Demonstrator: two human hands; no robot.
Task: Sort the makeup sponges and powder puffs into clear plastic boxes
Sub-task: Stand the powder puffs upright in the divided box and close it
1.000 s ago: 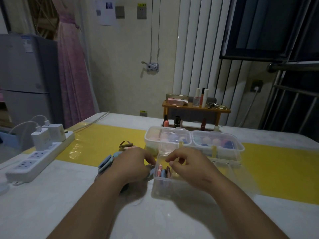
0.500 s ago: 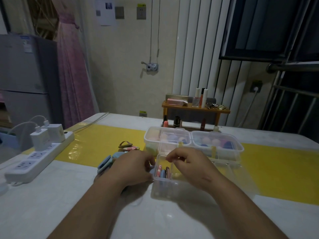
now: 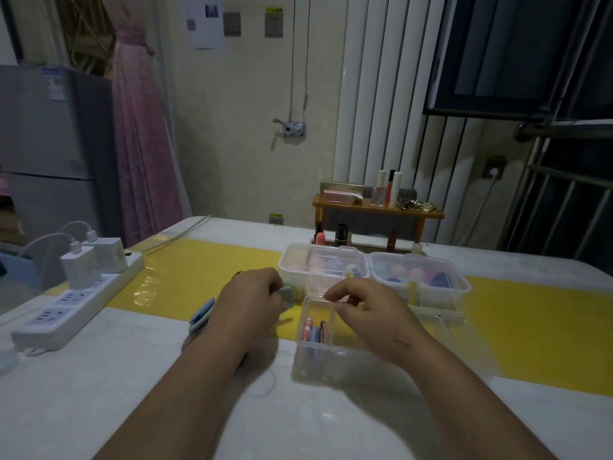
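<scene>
A small clear box (image 3: 318, 363) stands open on the white table, with pink and blue powder puffs (image 3: 314, 332) on edge at its left end. My left hand (image 3: 248, 303) pinches a light blue puff (image 3: 287, 295) just left of that box. My right hand (image 3: 368, 313) hovers over the box with loosely curled fingers, and nothing shows in it. More blue puffs (image 3: 201, 314) lie on the table, partly hidden behind my left wrist. Two closed clear boxes, one on the left (image 3: 292, 265) and one on the right (image 3: 461, 287), hold several coloured sponges.
A white power strip (image 3: 66, 303) with two chargers lies along the table's left edge. A small wooden shelf (image 3: 378, 210) with cosmetics stands at the far edge behind the boxes. A yellow strip (image 3: 547, 323) crosses the table.
My left hand has lifted a little and now shows a light blue puff at its fingertips beside the open box. My right hand has barely moved.
</scene>
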